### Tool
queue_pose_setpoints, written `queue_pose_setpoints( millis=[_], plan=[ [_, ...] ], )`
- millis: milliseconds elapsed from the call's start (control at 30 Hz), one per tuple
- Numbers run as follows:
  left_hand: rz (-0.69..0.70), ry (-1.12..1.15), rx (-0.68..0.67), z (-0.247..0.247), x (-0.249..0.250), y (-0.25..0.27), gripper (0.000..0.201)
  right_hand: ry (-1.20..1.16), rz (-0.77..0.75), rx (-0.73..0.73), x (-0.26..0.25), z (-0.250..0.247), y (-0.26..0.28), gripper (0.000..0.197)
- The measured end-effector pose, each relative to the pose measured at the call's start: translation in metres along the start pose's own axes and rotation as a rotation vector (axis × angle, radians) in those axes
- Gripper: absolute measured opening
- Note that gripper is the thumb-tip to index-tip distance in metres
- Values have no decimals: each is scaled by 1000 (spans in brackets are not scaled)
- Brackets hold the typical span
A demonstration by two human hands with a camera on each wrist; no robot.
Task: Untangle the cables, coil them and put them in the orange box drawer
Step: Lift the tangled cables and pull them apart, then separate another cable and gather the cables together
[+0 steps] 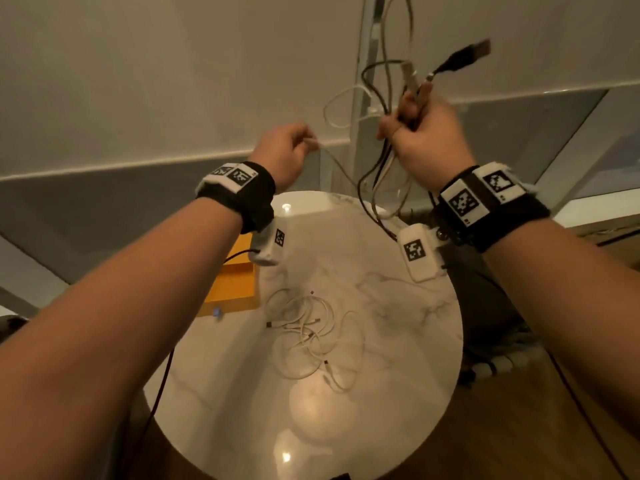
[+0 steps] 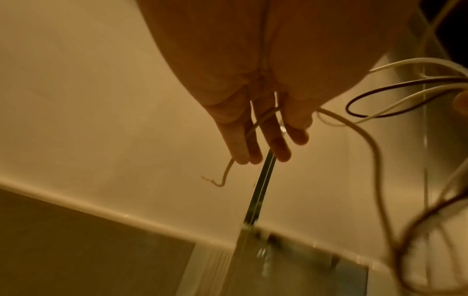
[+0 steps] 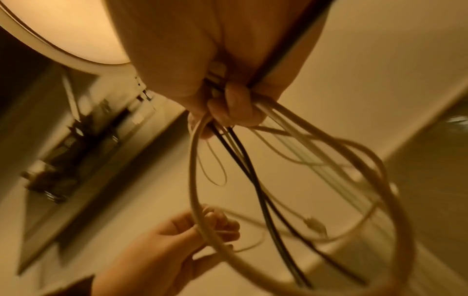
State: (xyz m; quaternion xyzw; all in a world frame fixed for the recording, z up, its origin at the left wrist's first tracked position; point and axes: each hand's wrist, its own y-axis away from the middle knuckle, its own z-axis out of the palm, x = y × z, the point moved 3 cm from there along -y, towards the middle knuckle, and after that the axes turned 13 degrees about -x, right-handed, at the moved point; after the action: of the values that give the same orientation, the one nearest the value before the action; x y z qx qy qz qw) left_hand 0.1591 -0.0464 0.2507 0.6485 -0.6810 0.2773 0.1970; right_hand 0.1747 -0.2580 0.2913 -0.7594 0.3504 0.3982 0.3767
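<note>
A round counter [image 1: 398, 341] with a pale, marble-veined top fills the middle of the head view, and small bright spots of lamp light glint on its glossy surface. Behind it rises a light wall [image 1: 173, 81] that ends in a white ledge [image 1: 138, 166] above a grey band. A pale upright post [image 1: 367, 81] (perhaps a frame) runs up the wall. Brown wooden floor [image 1: 519, 427] shows at lower right. The light is warm and dim.

The round surface [image 1: 398, 341] is glossy marble-look stone with pale grey veins, the floor [image 1: 519, 427] beside it brown wood, and the cables [image 1: 304, 327] are smooth white plastic.
</note>
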Motion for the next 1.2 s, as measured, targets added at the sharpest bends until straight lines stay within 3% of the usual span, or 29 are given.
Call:
queue_pose_setpoints(
  millis=[200,333,467,600,700,833,900,1067,1200],
  plan=[
    [-188,-181,-228,84,-64,-16,14,157,246,-111,89,24,10,37],
    [-254,-227,-296,100,-91,-13,40,208,338,-165,128,46,8,29],
    [-322,-184,-307,112,-102,23,52,292,461,-161,161,64,-7,12],
    [-356,-117,-412,142,-96,89,26,551,573,-376,181,80,-8,49],
    [-381,-148,-612,175,-92,133,40,706,585,-425,188,87,1,56],
    [-460,-142,-782,217,-97,174,54,456,459,-358,178,90,20,35],
    [-467,-135,-811,233,-98,183,56,307,398,-323,166,90,33,35],
    [-445,-53,-759,246,-100,189,20,158,385,-419,145,88,62,42],
    [-346,69,-645,214,-92,183,10,137,410,-446,140,81,75,40]
  ],
)
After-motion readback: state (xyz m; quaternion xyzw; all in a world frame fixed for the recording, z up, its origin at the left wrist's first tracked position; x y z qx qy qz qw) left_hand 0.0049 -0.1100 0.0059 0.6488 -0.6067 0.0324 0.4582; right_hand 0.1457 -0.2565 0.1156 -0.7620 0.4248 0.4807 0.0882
